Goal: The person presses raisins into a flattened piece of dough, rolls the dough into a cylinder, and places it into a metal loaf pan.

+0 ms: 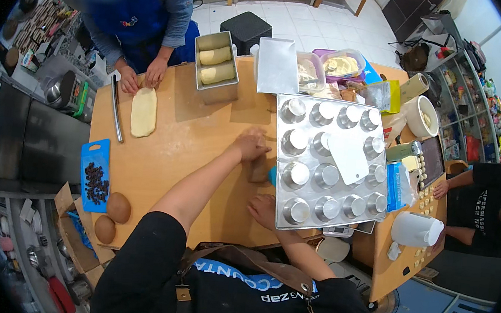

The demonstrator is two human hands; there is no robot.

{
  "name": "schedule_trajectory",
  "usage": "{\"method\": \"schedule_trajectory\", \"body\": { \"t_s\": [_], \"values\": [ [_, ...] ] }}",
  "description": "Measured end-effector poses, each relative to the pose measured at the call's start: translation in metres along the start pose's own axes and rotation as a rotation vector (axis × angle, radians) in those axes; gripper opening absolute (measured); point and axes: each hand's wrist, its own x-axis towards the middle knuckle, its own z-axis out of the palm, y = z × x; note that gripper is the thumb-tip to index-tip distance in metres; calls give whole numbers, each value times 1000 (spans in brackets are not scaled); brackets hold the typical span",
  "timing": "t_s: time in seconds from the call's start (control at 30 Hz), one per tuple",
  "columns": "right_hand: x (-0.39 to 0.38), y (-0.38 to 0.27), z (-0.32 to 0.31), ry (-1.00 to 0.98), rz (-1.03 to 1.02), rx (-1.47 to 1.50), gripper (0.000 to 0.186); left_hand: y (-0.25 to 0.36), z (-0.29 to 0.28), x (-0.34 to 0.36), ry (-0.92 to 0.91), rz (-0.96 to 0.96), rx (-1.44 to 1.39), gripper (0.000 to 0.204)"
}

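Bakery room, wooden worktable [165, 160] filling mid-frame. Brown dough piece [259, 168] at centre, just left of the muffin tray [328, 164], long axis running up-down in frame. Left hand [251, 144] lies on its upper end, arm stretched diagonally from lower left, fingers curled down over the dough. Right hand [264, 211] below it, flat by the tray's lower-left corner, fingers loose, gripping nothing. Upper left: another person's hands [142, 77] at a pale dough slab [144, 112], loaf tin [216, 65] beside.

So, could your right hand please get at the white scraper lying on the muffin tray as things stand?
Probably yes: the right hand rests at the muffin tray's near edge, and nothing covers the white scraper lying on the cups.
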Motion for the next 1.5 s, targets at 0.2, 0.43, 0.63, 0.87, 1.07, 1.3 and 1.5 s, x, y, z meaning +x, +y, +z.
{"method": "schedule_trajectory", "body": {
  "t_s": [0.2, 0.43, 0.63, 0.87, 1.07, 1.3, 1.5],
  "values": [
    [-14, 11, 32, 379, -55, 4, 35, 24, -24, -11, -144, 0, -242, 60],
    [26, 5, 0, 321, 40, -14, 24, 23, -26, -13, -154, -20, -249, 57],
    [52, 8, -7, 284, 118, 212, 20, 17, -18, -9, -104, -53, -285, 60],
    [38, 20, -6, 317, 135, 250, 25, 55, -23, -36, 214, -88, -185, 74],
    [4, -8, 3, 242, 119, 255, 22, 56, 6, -51, 228, 50, -67, 76],
    [-20, 3, 40, 320, -154, 90, 13, 58, 11, -41, 384, -253, -186, 71],
    [-8, 23, 54, 551, 204, 341, 12, 20, 18, -17, 341, -465, -741, 75]
  ]
}}
